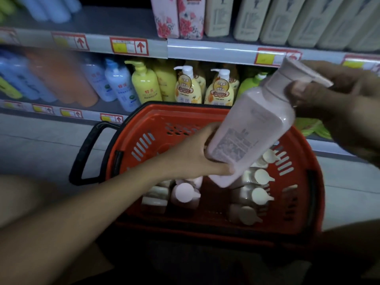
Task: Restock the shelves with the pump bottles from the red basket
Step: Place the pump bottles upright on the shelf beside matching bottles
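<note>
Both hands lift one pale pink square plastic pump bottle (255,128) clear above the red plastic basket (304,165), left hand (197,155) fingers curled under its base, right hand (320,89) fingers pinching its pump, so shelving it upright likely comes next.

Red up-arrows on shelf price tags (129,46).

glossy smooth plastic pink pump bottle (250,128); slotted red plastic basket (144,145), black handle (86,149).
</note>
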The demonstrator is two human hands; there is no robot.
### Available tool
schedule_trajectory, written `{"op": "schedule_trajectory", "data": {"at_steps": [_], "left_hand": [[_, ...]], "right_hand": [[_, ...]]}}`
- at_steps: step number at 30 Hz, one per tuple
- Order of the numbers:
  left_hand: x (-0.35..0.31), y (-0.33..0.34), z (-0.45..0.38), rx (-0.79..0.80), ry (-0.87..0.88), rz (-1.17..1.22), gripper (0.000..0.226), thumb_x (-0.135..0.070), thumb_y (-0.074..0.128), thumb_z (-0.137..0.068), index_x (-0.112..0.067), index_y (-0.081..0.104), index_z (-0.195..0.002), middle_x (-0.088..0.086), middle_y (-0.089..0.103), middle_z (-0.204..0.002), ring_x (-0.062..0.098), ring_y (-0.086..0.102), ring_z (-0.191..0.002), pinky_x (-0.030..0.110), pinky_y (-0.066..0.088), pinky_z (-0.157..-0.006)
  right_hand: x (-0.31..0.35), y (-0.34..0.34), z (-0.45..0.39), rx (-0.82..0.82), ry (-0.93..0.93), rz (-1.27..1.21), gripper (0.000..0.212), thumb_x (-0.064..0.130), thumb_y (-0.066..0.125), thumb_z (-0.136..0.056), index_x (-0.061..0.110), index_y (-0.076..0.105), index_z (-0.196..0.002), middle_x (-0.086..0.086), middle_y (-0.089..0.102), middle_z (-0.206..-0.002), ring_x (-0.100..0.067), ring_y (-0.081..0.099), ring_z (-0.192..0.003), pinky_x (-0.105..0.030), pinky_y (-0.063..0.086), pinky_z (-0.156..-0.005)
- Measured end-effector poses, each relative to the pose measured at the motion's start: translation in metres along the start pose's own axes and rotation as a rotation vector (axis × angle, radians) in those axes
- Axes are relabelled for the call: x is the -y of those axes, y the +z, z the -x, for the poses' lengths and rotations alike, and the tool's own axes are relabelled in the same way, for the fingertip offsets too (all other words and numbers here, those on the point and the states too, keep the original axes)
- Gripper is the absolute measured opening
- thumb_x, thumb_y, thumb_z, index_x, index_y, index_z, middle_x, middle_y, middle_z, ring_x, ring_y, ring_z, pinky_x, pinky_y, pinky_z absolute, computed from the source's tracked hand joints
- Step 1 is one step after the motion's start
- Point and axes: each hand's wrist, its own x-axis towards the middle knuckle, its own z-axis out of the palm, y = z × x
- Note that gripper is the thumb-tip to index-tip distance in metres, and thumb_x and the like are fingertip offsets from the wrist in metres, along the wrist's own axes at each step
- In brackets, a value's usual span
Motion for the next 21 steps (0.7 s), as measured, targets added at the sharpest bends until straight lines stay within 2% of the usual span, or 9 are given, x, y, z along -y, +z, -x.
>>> {"op": "schedule_trajectory", "data": {"at_steps": [3,5,7,10,12,14,16,19,21], "left_hand": [[-0.012,0.026,0.009,-0.070,0.075,-0.102,0.115,-0.052,0.089,-0.067,-0.044,0.014,-0.153,-0.025,0.036,-0.152,-0.008,0.042,-0.135,0.022,0.044,-0.102],[-0.013,0.042,0.010,-0.104,0.098,-0.193,0.108,-0.056,0.087,-0.067,-0.045,0.016,-0.147,-0.024,0.046,-0.142,-0.009,0.052,-0.121,0.019,0.048,-0.089],[-0.010,0.046,0.005,-0.135,0.063,-0.216,0.104,-0.053,0.087,-0.066,-0.042,0.019,-0.144,-0.020,0.057,-0.131,-0.006,0.062,-0.107,0.024,0.056,-0.082],[-0.004,0.050,-0.002,-0.172,0.011,-0.131,0.102,-0.053,0.088,-0.061,-0.043,0.024,-0.139,-0.023,0.061,-0.124,-0.012,0.063,-0.103,0.016,0.054,-0.079],[-0.007,0.055,-0.005,-0.257,-0.026,-0.076,0.102,-0.063,0.088,-0.054,-0.047,0.027,-0.134,-0.027,0.061,-0.117,-0.014,0.062,-0.100,0.010,0.051,-0.071],[-0.010,0.058,-0.012,-0.369,-0.031,-0.134,0.101,-0.068,0.087,-0.051,-0.049,0.029,-0.131,-0.025,0.062,-0.115,-0.005,0.064,-0.095,0.015,0.051,-0.064],[-0.014,0.052,-0.020,-0.479,-0.026,-0.147,0.089,-0.060,0.087,-0.053,-0.048,0.035,-0.125,-0.021,0.067,-0.103,0.001,0.068,-0.082,0.028,0.056,-0.058],[-0.021,0.032,-0.031,-0.501,-0.095,-0.029,0.074,-0.042,0.086,-0.049,-0.043,0.050,-0.113,-0.024,0.069,-0.088,-0.007,0.066,-0.077,0.018,0.053,-0.053],[-0.027,0.016,-0.038,-0.481,-0.202,0.119,0.059,-0.030,0.080,-0.046,-0.033,0.063,-0.102,-0.019,0.073,-0.084,-0.002,0.068,-0.076,0.023,0.056,-0.057]], "right_hand": [[0.005,0.008,0.010,-0.332,0.125,0.103,0.021,0.035,0.086,-0.076,0.019,0.083,-0.090,-0.007,0.080,-0.083,-0.026,0.078,-0.073,-0.052,0.064,-0.075],[0.007,0.016,0.015,-0.457,0.191,0.272,0.034,0.049,0.085,-0.066,0.019,0.081,-0.084,-0.006,0.079,-0.074,-0.029,0.078,-0.069,-0.058,0.063,-0.070],[0.011,0.027,0.018,-0.463,0.190,0.435,0.042,0.057,0.082,-0.066,0.019,0.078,-0.082,-0.001,0.077,-0.069,-0.023,0.076,-0.065,-0.055,0.062,-0.069],[0.019,0.042,0.017,-0.451,0.153,0.598,0.037,0.058,0.082,-0.070,0.023,0.075,-0.081,0.003,0.074,-0.066,-0.014,0.073,-0.062,-0.047,0.061,-0.066],[0.020,0.048,0.012,-0.468,0.153,0.616,0.036,0.058,0.082,-0.071,0.026,0.075,-0.086,0.003,0.074,-0.069,-0.015,0.073,-0.065,-0.046,0.061,-0.068],[0.021,0.051,0.005,-0.489,0.162,0.588,0.038,0.057,0.082,-0.073,0.022,0.078,-0.088,-0.001,0.075,-0.072,-0.020,0.074,-0.068,-0.049,0.060,-0.070],[0.020,0.056,-0.001,-0.508,0.139,0.564,0.038,0.056,0.081,-0.074,0.020,0.079,-0.087,-0.004,0.075,-0.073,-0.023,0.074,-0.070,-0.051,0.059,-0.071],[0.019,0.059,-0.011,-0.521,0.056,0.610,0.041,0.059,0.080,-0.076,0.020,0.075,-0.089,0.004,0.074,-0.072,-0.015,0.072,-0.068,-0.046,0.060,-0.071],[0.018,0.053,-0.017,-0.465,0.013,0.560,0.041,0.057,0.083,-0.074,0.022,0.075,-0.091,0.008,0.075,-0.073,-0.006,0.072,-0.067,-0.034,0.062,-0.071]]}}
